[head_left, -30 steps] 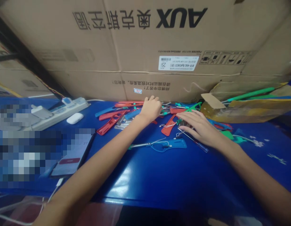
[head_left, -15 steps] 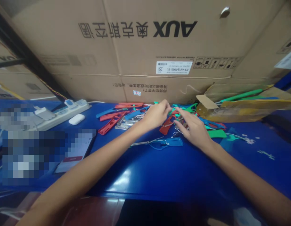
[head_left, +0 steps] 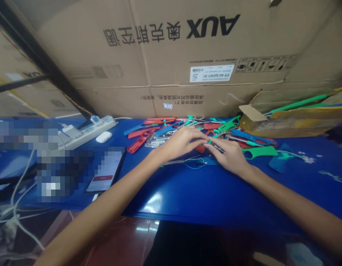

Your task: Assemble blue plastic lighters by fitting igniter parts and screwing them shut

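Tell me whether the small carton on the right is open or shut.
Open: the small carton has a flap splayed out, and green pieces show inside.

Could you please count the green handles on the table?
2: a farther green handle in the pile beyond the right hand, and a nearer green handle to that hand's right. Others may be hidden.

Clock read from centre of view. Large brown carton [head_left: 171,55] stood at 12, AUX print upside down; white label [head_left: 212,73] on it toward 1. Dark post [head_left: 45,55] slanted at 10, thin wires alongside. Power strip [head_left: 88,132] lay at 9 with white plugs in it; small white rounded case [head_left: 103,137] just beside, nearer centre. Phone [head_left: 108,173] at 8, screen lit, red bar showing. Loose white cables [head_left: 23,225] hung farther out, also 8. Reddish floor [head_left: 118,240] showed at 7.
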Tool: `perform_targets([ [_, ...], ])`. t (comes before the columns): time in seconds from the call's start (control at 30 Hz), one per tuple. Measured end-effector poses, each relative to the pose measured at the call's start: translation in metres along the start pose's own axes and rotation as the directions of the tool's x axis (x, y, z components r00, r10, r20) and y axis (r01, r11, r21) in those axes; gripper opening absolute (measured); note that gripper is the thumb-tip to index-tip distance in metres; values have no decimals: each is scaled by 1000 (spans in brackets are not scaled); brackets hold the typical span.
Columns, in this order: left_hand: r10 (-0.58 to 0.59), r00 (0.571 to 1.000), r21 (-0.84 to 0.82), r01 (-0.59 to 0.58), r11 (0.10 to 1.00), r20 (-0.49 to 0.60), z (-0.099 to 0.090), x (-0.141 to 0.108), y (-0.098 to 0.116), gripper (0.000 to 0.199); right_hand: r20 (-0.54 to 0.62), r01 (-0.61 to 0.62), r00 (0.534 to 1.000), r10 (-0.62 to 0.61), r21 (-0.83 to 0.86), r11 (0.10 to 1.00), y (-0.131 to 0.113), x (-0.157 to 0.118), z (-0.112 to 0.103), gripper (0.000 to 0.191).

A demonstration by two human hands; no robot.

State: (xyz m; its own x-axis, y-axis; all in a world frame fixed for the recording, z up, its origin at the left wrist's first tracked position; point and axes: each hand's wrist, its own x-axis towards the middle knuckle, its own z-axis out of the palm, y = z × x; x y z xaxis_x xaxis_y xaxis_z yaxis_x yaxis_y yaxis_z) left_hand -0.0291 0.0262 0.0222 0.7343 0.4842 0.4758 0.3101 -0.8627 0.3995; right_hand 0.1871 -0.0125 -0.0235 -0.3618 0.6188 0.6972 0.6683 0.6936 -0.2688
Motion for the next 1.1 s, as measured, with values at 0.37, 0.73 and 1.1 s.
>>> perform_targets([
  [0.37, 139, 983, 364, -88, 927, -116, 13, -37, 6, 19, 156, -154, 980, 123, 208, 966, -21, 1, -5, 18],
  [0.73, -99, 990, 181, 80, 980, 99, -8, -43, -8, 10, 514, 230, 837, -188, -19, 973, 5, 12, -44, 26],
  [1.1, -162, 922, 151, 115, 982, 351, -13, -40, 13, 12, 606, 236, 749, -269, 134, 962, 2, 6, -39, 25],
])
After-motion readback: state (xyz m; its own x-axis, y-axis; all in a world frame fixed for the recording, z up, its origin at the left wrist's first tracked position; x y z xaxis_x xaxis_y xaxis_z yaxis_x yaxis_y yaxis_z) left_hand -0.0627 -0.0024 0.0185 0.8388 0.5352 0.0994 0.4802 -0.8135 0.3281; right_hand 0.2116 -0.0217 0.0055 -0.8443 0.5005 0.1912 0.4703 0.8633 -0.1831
